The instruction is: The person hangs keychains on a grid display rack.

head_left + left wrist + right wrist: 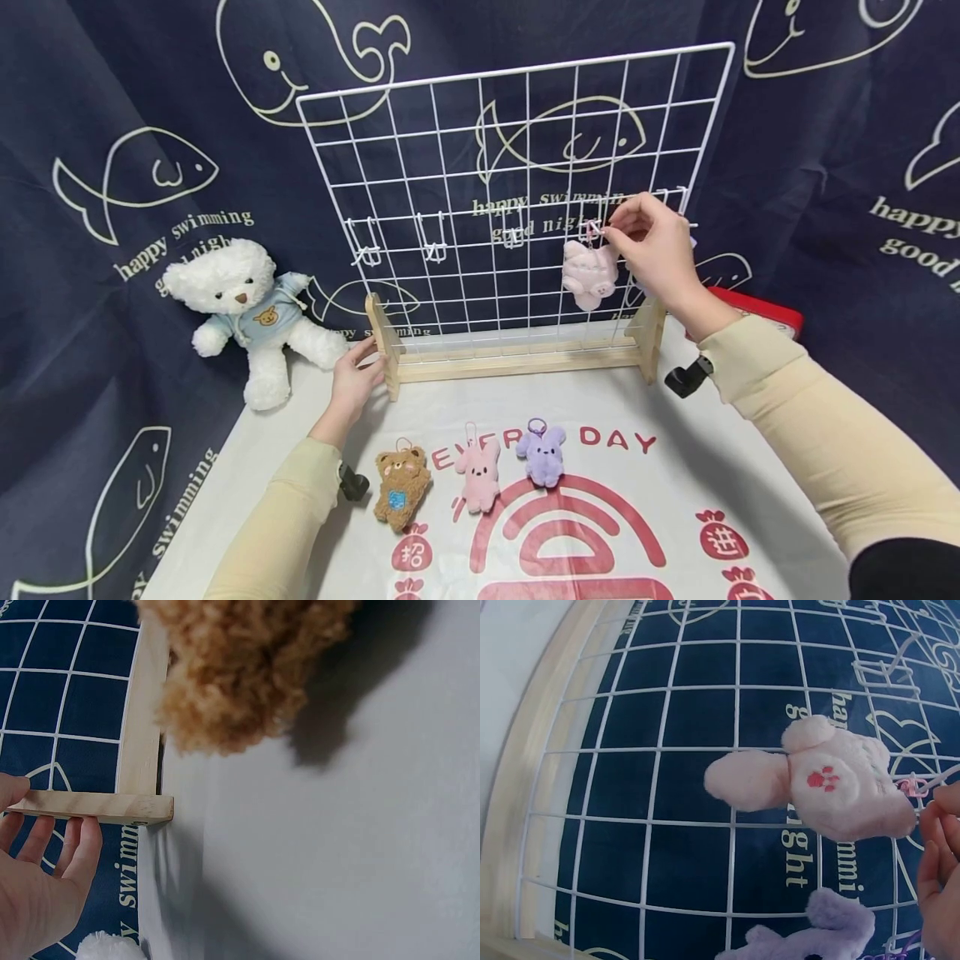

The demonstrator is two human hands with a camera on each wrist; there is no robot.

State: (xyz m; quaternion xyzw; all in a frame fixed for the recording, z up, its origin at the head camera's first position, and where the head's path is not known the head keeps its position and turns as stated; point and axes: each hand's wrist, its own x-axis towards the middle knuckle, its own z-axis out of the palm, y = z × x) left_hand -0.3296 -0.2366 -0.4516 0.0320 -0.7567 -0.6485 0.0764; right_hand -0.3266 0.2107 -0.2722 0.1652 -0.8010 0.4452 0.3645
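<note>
My right hand (pixel 654 246) pinches near the ring of a pale pink plush keychain (pixel 588 275), which hangs at a hook on the white wire grid (pixel 480 76). A red paw print marks the plush in the right wrist view, and a purple plush (pixel 832 926) shows beside it; the hand hides that one in the head view. Thumb on one side and fingers on the other, my left hand (pixel 356 383) grips the wooden side foot (pixel 384 350) of the grid's stand. In the left wrist view, brown curly plush (pixel 240 675) covers the top.
On the white tabletop lie a brown bear keychain (pixel 402 487), a pink plush keychain (pixel 480 479) and a purple one (pixel 544 458). Bare hooks (pixel 435 252) line the grid's left. A white teddy bear (pixel 258 317) sits at left; a red box (pixel 757 310) stands behind my right forearm.
</note>
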